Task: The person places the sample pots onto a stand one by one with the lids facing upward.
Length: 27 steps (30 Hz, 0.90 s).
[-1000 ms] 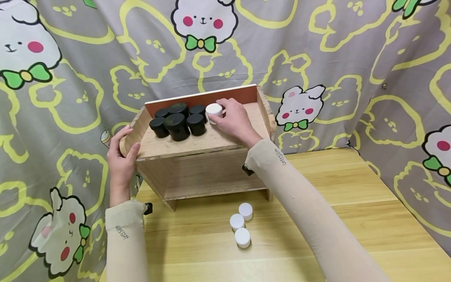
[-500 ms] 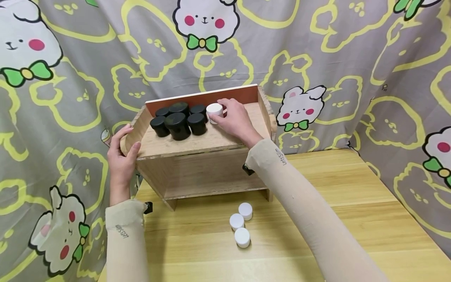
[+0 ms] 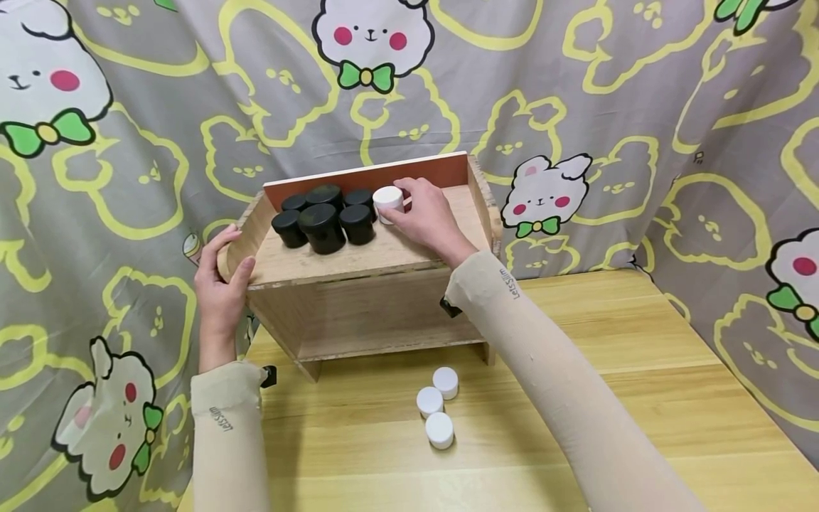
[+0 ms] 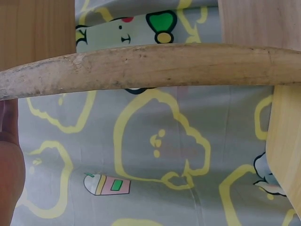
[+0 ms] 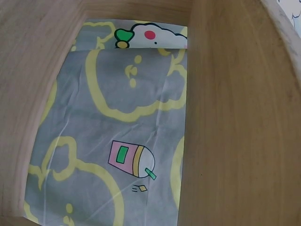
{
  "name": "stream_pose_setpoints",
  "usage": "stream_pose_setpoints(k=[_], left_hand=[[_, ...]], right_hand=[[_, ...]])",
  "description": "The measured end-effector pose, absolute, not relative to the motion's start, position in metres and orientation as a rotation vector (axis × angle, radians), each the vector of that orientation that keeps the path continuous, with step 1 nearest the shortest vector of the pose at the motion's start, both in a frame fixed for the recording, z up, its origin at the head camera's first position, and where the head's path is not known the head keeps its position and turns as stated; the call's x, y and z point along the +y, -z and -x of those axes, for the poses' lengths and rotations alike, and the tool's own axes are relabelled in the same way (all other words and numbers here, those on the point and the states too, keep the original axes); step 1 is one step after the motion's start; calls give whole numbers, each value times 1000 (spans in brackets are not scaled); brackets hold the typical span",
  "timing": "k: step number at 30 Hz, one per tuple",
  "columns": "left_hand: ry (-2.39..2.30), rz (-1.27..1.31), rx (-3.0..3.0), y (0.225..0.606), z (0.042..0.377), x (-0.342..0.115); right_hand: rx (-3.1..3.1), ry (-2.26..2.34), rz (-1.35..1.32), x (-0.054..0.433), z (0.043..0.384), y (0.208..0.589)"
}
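Observation:
On the top board of a small wooden shelf (image 3: 384, 259), my right hand (image 3: 427, 213) pinches a white lidded jar (image 3: 387, 202) between thumb and fingers. The jar stands upright just right of several black lidded jars (image 3: 322, 229) grouped on the left half of that board. My left hand (image 3: 220, 288) grips the shelf's left side panel (image 3: 246, 238), thumb on the near side and fingers over the outer edge. In the left wrist view a part of the left hand (image 4: 10, 174) shows at the left border below a wooden edge (image 4: 155, 66). The right wrist view shows wooden panels and no fingers.
Three white lidded jars (image 3: 439, 430) stand close together on the wooden table (image 3: 544, 441) in front of the shelf. A reddish back panel (image 3: 422, 175) closes the shelf's rear. Patterned grey curtain (image 3: 576, 142) hangs behind and at both sides.

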<state>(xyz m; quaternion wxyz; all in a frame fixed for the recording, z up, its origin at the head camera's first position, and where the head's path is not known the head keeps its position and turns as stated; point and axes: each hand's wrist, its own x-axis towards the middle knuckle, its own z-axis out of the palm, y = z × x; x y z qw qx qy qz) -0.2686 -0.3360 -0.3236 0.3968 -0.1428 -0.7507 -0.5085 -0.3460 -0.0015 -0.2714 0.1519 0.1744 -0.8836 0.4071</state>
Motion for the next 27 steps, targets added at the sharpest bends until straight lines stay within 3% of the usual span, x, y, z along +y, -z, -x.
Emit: stream_pose_setpoints(k=[27], left_hand=[[1284,361,-1908,323,268,-337]], right_hand=[[-2429,-1157,-499,6,331,267]])
